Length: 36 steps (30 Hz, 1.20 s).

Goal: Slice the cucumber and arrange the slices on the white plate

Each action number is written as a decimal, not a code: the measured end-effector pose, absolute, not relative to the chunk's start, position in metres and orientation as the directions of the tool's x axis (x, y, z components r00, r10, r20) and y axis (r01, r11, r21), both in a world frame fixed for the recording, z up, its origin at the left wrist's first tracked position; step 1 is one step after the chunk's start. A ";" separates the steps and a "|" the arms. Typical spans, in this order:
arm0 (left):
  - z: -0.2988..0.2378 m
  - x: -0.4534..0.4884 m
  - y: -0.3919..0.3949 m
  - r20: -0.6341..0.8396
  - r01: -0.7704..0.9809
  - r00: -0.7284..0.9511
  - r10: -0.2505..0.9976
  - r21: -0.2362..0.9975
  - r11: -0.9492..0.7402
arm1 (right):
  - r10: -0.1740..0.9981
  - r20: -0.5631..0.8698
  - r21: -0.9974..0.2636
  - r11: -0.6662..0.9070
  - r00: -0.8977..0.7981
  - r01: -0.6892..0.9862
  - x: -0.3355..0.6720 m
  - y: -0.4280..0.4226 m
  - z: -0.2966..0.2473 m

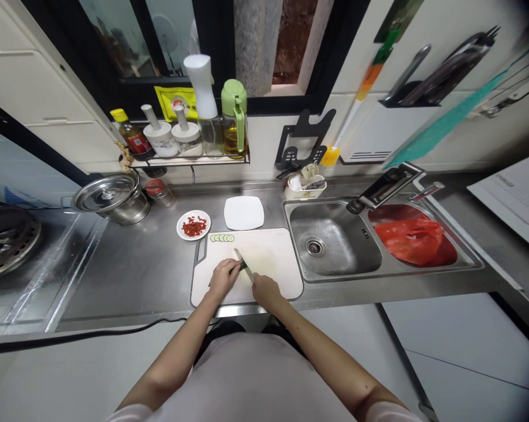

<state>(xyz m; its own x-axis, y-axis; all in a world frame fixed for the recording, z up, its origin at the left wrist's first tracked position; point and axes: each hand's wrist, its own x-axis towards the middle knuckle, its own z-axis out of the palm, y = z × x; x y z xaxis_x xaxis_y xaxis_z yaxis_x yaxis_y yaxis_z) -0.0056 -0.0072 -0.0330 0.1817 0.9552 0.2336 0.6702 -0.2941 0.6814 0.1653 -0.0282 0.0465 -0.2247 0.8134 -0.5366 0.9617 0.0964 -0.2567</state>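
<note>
A white cutting board [273,258] lies on the steel counter in front of me. My left hand [223,276] is closed over a green cucumber [243,266] and holds it down on the board. My right hand [264,290] grips a knife [242,261], whose blade slants across the cucumber's end. Several cucumber slices [221,238] lie in a row at the board's far left corner.
A small plate of chopped red chilli [193,225] and a bare white square plate [244,212] sit behind the board. The sink [335,246] is to the right, with a red bag [411,239] in a basin beyond it. A lidded steel pot [110,198] stands at the left, condiment bottles [203,111] on a shelf.
</note>
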 end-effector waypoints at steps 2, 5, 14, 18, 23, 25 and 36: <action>-0.033 -0.005 -0.007 0.236 0.671 0.180 0.955 0.680 -0.294 | 0.812 -0.540 -0.253 0.095 -0.222 0.963 0.165 -0.028 0.046; -0.031 -0.005 -0.007 0.233 0.671 0.181 0.955 0.681 -0.293 | 0.813 -0.538 -0.250 0.100 -0.224 0.963 0.164 -0.027 0.045; -0.028 -0.005 -0.009 0.227 0.675 0.183 0.956 0.678 -0.290 | 0.822 -0.523 -0.248 0.104 -0.224 0.963 0.162 -0.025 0.037; -0.029 -0.005 -0.009 0.234 0.672 0.180 0.955 0.680 -0.293 | 0.833 -0.505 -0.258 0.102 -0.224 0.961 0.161 -0.025 0.033; -0.029 -0.005 -0.009 0.241 0.664 0.184 0.953 0.684 -0.301 | 0.853 -0.471 -0.266 0.107 -0.226 0.958 0.156 -0.021 0.033; -0.030 -0.005 -0.009 0.247 0.664 0.184 0.951 0.682 -0.305 | 0.850 -0.474 -0.267 0.109 -0.229 0.957 0.154 -0.018 0.035; -0.032 -0.006 -0.009 0.251 0.685 0.187 0.950 0.660 -0.309 | 0.852 -0.467 -0.288 0.106 -0.237 0.952 0.146 -0.009 0.043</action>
